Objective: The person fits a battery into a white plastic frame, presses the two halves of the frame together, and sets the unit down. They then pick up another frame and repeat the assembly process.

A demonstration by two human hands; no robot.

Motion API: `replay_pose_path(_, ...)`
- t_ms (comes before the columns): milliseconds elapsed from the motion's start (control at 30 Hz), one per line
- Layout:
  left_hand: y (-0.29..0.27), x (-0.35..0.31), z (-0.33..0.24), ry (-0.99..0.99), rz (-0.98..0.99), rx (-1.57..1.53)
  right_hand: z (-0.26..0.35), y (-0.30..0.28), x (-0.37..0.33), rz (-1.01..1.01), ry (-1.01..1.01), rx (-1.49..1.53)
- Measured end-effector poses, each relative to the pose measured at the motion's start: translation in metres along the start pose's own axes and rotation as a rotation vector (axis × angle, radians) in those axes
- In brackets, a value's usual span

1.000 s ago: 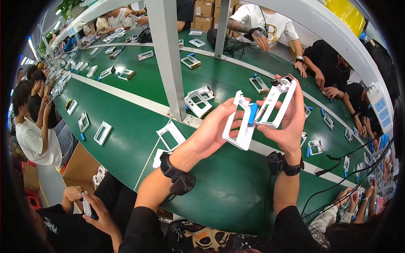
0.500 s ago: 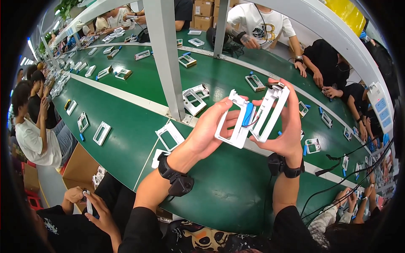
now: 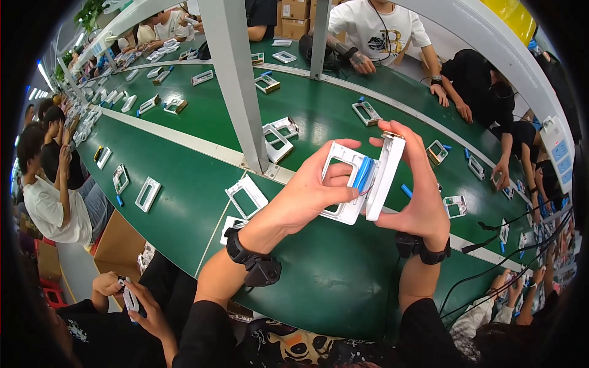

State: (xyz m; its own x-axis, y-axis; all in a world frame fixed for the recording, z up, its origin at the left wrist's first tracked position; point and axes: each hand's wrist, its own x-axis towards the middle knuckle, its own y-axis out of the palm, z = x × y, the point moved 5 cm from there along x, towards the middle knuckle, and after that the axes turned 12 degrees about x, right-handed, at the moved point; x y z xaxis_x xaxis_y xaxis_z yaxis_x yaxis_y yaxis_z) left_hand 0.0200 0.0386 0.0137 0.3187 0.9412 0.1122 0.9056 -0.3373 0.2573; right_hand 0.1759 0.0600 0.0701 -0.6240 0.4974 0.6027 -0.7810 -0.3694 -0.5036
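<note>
Together, left hand [image 3: 307, 196] clamps a white frame [image 3: 343, 184]; right hand [image 3: 420, 196] clamps the white cover [image 3: 385, 178] beside it, above the table [image 3: 319, 282].

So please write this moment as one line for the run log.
left hand: holds white rectangular plastic frame | right hand: holds white flat plastic panel | blue cylindrical part between them | above green belt

Around me: a long green surface and seated people

White frames [image 3: 246, 196] lie scattered over the green surface [image 3: 184, 172] in front of me, one [image 3: 148, 194] at left centre, more toward the upper left. A grey post [image 3: 236, 80] rises mid-frame. A person in a white shirt [image 3: 380, 27] sits top centre; cardboard boxes [image 3: 296, 15] stand behind. Black cables [image 3: 491, 270] run at lower right.
</note>
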Motion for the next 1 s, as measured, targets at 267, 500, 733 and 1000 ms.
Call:
replay_pose_path(267, 0.003, -0.002, -0.006, -0.017, -0.033, 0.012, 0.004, -0.001, 0.001, -0.059, 0.029, 0.05)
replay_pose_path(500, 0.003, -0.003, -0.008, -0.015, -0.063, 0.035, 0.007, 0.001, 0.002, -0.089, 0.049, 0.086)
replay_pose_path(733, 0.0, -0.004, -0.012, 0.013, -0.144, 0.107, 0.01, 0.003, -0.001, -0.014, 0.12, -0.178)
replay_pose_path(1000, -0.001, -0.009, -0.02, 0.025, -0.233, 0.166, 0.013, 0.006, -0.001, 0.028, 0.139, -0.211)
